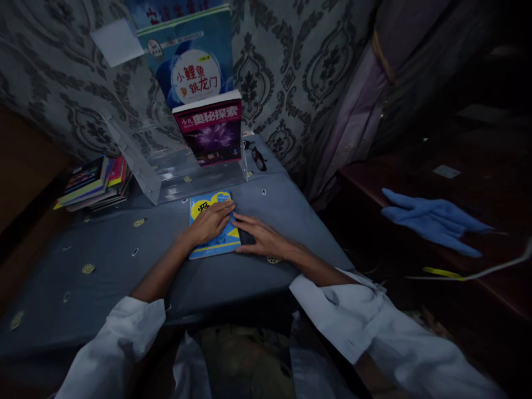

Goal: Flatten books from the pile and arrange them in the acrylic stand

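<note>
A blue and yellow book (pixel 208 208) lies flat on the grey cloth-covered table (pixel 103 260). My left hand (pixel 211 221) rests palm down on its cover with the fingers stretched out. My right hand (pixel 264 239) lies beside the book's right edge, fingers extended and touching a small dark object (pixel 246 237) at that edge. Neither hand grips anything that I can see. Both sleeves are white.
A clear acrylic stand (pixel 166 172) behind the book holds a dark purple book (pixel 210 130) and a taller blue book (pixel 187 52). A pile of books (pixel 93 183) sits at the left. Glasses (pixel 258 159) lie by the wall. A blue glove (pixel 432 219) rests on a dark cabinet at right.
</note>
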Tool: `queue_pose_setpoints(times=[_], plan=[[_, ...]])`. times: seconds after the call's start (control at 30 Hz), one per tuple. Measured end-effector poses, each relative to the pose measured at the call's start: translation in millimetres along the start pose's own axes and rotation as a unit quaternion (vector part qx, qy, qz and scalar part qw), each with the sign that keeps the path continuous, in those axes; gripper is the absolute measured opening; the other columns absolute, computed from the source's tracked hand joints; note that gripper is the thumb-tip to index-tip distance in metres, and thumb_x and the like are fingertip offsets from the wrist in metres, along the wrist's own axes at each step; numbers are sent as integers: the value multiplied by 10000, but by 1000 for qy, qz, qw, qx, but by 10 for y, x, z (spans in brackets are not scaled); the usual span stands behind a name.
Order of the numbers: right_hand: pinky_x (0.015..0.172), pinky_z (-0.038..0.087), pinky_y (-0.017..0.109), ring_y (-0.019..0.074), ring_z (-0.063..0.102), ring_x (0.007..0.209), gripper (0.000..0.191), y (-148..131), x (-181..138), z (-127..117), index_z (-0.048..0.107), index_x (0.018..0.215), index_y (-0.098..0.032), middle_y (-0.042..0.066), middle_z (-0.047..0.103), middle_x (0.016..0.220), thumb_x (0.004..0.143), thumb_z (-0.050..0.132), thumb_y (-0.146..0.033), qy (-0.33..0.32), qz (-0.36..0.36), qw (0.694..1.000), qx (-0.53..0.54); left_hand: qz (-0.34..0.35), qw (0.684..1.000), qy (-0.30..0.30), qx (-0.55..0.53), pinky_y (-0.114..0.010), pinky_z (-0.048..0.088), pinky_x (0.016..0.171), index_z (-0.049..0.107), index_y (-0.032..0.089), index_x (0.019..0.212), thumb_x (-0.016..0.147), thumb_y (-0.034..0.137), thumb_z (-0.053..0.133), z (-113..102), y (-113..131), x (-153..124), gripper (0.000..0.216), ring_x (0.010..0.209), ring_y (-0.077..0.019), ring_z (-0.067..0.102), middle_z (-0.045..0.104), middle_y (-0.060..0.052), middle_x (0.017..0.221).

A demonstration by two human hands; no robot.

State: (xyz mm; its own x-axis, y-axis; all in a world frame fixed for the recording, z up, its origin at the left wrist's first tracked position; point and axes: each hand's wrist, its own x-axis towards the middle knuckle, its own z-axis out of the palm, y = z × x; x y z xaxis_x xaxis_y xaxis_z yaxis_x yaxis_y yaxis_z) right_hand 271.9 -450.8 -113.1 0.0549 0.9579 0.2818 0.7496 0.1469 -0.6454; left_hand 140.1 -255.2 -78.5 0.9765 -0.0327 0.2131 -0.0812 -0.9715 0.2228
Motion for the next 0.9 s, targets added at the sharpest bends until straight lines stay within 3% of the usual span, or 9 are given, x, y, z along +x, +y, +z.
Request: queue_pose_setpoints(times=[0.33, 0.6, 0.9], plan=[[1125, 441, 541, 324, 523, 1330, 878, -17, 25, 12, 419, 1495, -210, 156, 532, 1410, 759, 820, -473, 51, -15, 998, 17, 6, 1000, -17, 4, -428, 377, 1197, 543, 133, 1410, 1032, 307, 385, -17, 166, -130, 445, 1422, -213, 469, 527, -125, 1502], [1175, 372, 553, 333, 431, 1420, 946, -7, 3, 31, 306, 1559, -242, 159, 445, 1524, 785, 793, -488, 50, -6, 999, 14, 13, 1000, -28, -6, -442, 392, 1190, 553, 137, 1405, 1033, 301, 386, -48, 338, -285, 440, 1421, -225, 470, 537, -132, 1492], [1176, 369, 539, 315, 430, 1437, 837, 47, 6, 40, 407, 1525, -207, 165, 481, 1534, 818, 779, -456, 44, -38, 998, 2, 36, 999, -32, -6, -443, 398, 1187, 565, 157, 1393, 1057, 313, 377, -94, 616, -508, 415, 1406, -223, 490, 552, -122, 1480]])
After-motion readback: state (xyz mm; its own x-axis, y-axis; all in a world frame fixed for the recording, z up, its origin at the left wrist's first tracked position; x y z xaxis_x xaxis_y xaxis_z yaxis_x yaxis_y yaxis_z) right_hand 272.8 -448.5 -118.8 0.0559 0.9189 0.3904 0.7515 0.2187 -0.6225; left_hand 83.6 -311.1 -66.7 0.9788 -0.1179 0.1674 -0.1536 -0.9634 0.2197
